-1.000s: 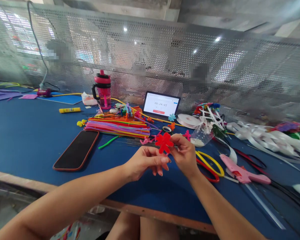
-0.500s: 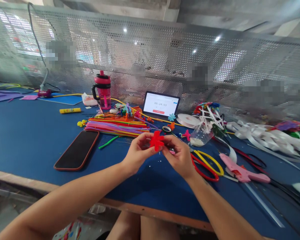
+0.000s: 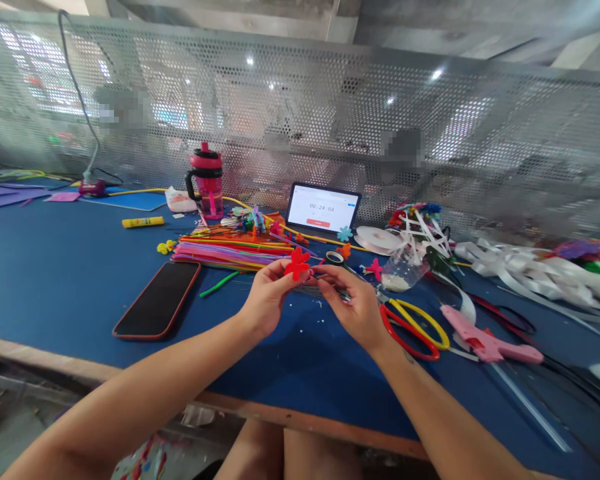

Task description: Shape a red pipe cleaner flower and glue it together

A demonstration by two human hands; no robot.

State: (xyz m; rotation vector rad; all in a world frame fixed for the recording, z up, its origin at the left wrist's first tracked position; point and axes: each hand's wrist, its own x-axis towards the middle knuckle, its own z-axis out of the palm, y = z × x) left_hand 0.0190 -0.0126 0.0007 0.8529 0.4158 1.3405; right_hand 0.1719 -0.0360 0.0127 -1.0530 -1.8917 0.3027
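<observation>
A small red flower (image 3: 297, 265), fuzzy like pipe cleaner, is held above the blue table between the thumb and fingers of my left hand (image 3: 269, 297). Just to its right, my right hand (image 3: 353, 303) is closed in a pinch on a thin dark stem (image 3: 316, 275) behind the flower; the far end is hidden by my fingers. Scissors (image 3: 415, 327) with red and yellow handles lie beside my right hand. Beyond my left hand rests a bundle of coloured pipe cleaners (image 3: 230, 249).
A phone (image 3: 157, 300) lies left of my hands. A pink glue gun (image 3: 490, 337) and white ribbon (image 3: 545, 273) occupy the right side. Toward the back stand a pink bottle (image 3: 207, 180) and a tablet (image 3: 323, 208), before a perforated metal screen (image 3: 310, 120).
My left hand has shifted slightly left with the red flower, which has turned a little. My right hand has drawn back from the petals and its fingers are more extended.
</observation>
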